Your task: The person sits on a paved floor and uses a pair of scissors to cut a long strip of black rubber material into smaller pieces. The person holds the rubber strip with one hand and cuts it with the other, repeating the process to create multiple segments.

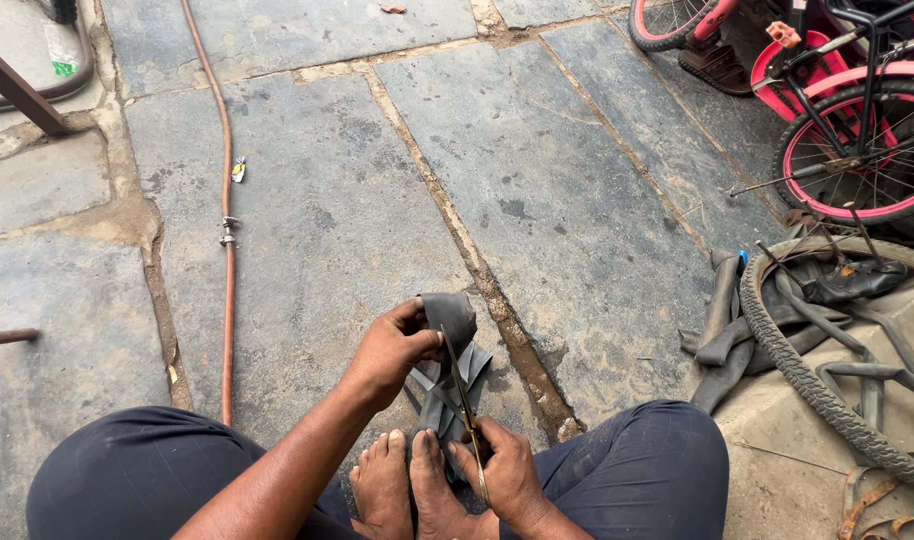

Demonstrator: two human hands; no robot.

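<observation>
My left hand grips the folded top of a dark grey rubber inner-tube strip and holds it up. The strip hangs down to the stone floor between my knees. My right hand is closed on a pair of scissors; their blades point up and lie against the rubber just below my left fingers. Both bare feet sit together under the strip, between the two hands.
A reddish hose with a metal clamp runs along the stone slabs on the left. At the right lie a bicycle tyre and loose inner tubes. Small pink bicycles stand at the top right.
</observation>
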